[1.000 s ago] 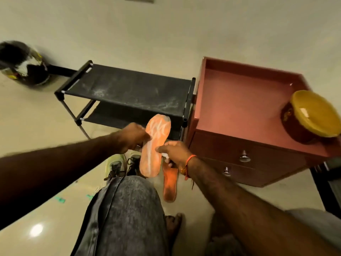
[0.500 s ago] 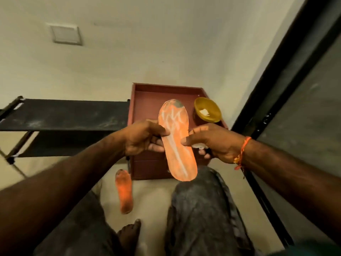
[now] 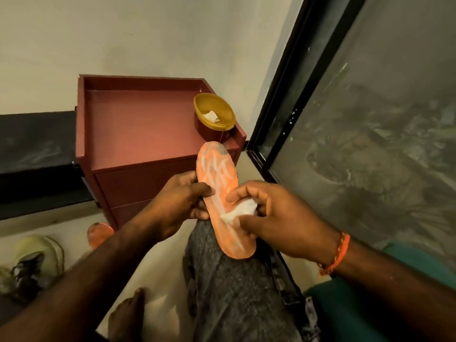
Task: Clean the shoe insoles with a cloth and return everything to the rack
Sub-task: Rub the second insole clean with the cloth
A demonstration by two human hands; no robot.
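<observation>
Our right hand (image 3: 276, 218) now presses the white cloth (image 3: 238, 210) onto the orange insole (image 3: 222, 193) our left hand (image 3: 180, 206) grips over our knee (image 3: 234, 280): wiping has begun.

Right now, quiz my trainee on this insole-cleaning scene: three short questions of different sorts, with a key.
1. True or false: the left hand holds the orange insole by its edge.
2. Multiple choice: the white cloth in the right hand is A) lying on the floor, B) pressed on the insole, C) on the black rack.
3. Fill in: the yellow bowl stands on the red ____.

Key: 1 true; 2 B; 3 cabinet.
</observation>
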